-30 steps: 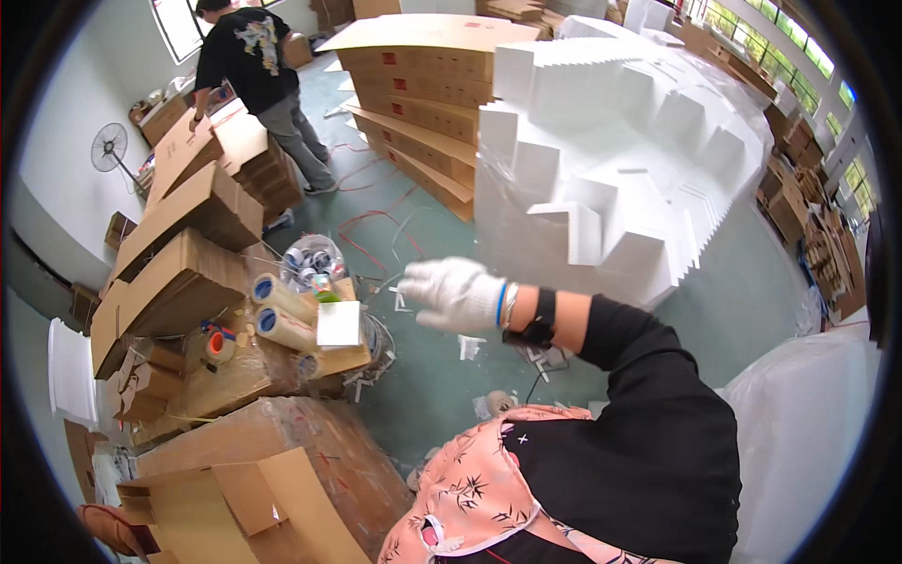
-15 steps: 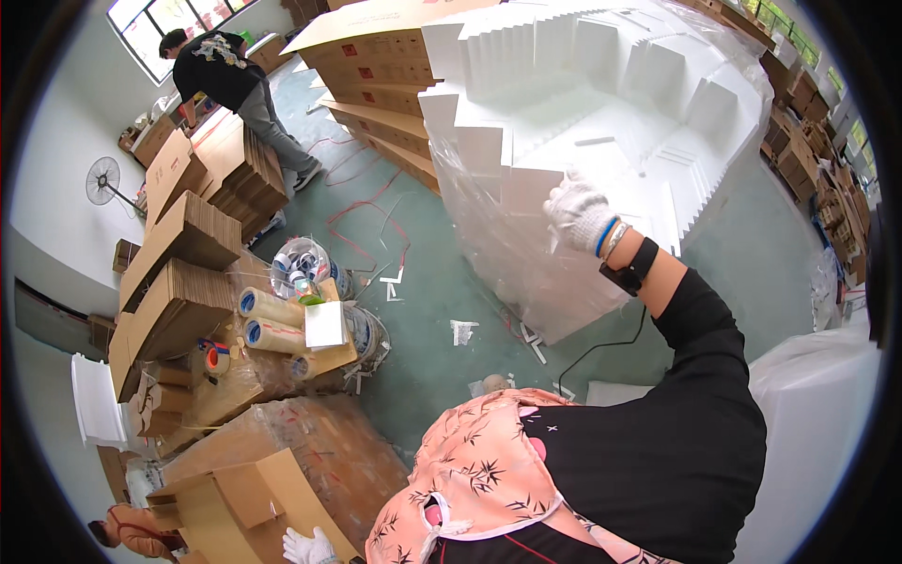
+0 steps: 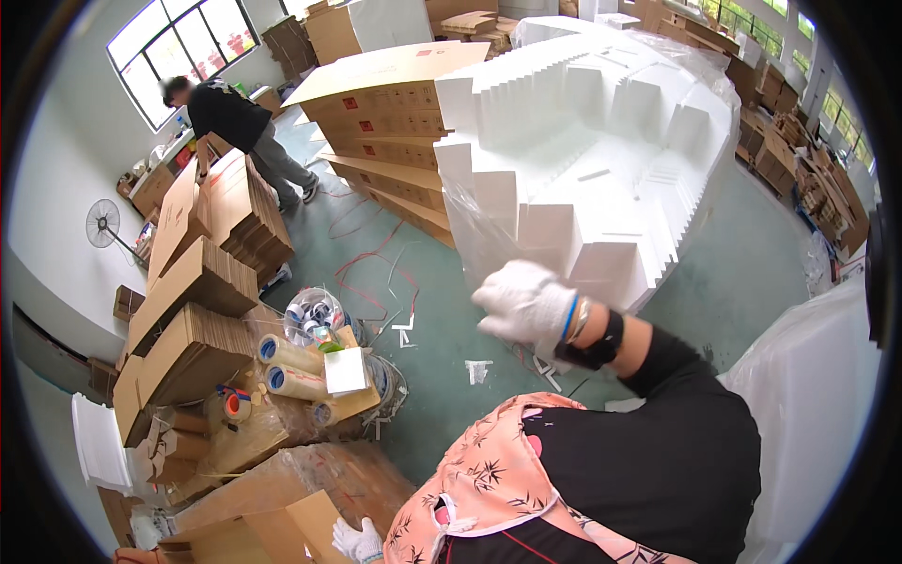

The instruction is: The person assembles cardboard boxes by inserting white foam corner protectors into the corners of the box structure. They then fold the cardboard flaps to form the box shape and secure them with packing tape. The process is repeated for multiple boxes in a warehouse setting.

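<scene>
My right hand [image 3: 531,303], in a white knit glove, is raised in front of a large stack of white foam pieces [image 3: 601,188]. Its fingers look curled. Clear plastic film [image 3: 468,209] hangs on the stack's left side and runs down toward this hand; whether the fingers grip it is hidden. Low in the picture, my left hand [image 3: 357,541], gloved too, has its fingers apart beside an opened brown carton [image 3: 272,538]. The picture's lower edge cuts off part of that carton.
Tape rolls [image 3: 293,381] and a white box [image 3: 347,371] lie on a board at left. Flattened cartons [image 3: 202,348] are stacked behind. Another person [image 3: 230,117] leans over cardboard at the far left. Red cord [image 3: 362,273] and scraps [image 3: 478,372] litter the floor. Wrapped white foam [image 3: 799,414] stands right.
My right hand has come away from the foam stack, down and left. The film no longer spreads over the stack's front. My left hand has shifted right, alongside the opened carton.
</scene>
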{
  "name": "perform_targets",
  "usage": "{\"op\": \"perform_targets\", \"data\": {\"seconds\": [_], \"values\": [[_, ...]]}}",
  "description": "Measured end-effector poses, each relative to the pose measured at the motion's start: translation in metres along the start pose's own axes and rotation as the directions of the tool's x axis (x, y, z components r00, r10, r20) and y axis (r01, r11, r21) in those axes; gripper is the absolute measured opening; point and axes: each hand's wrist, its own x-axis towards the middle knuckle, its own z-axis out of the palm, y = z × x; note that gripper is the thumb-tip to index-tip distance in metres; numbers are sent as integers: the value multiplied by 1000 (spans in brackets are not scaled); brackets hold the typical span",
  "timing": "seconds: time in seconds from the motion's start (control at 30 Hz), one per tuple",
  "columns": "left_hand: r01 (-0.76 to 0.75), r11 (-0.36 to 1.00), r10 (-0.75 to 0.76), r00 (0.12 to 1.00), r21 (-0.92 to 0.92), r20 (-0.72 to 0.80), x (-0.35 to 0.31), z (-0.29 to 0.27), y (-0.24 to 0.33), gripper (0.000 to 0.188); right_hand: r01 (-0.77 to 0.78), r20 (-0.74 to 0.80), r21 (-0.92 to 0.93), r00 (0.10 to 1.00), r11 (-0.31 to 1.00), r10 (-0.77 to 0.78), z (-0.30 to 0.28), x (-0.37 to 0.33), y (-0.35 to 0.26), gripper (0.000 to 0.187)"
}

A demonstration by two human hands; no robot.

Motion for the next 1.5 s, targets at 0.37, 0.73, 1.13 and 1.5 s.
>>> {"op": "perform_targets", "data": {"seconds": [0.37,0.73,1.13,1.5], "values": [[-70,988,107,956,-140,275,57,112,-18,79,-328,-249,-94,922,940,297,-42,158,122,33],[-89,924,228,908,-371,352,87,95,186,72,-967,-534,176,65,186,843,-173,68,521,43],[-54,921,207,907,-386,367,102,80,246,63,-980,-550,187,-50,64,834,-140,42,577,48],[127,870,-18,974,-477,227,41,99,137,55,-924,-669,316,-55,217,741,-144,28,574,57]]}}
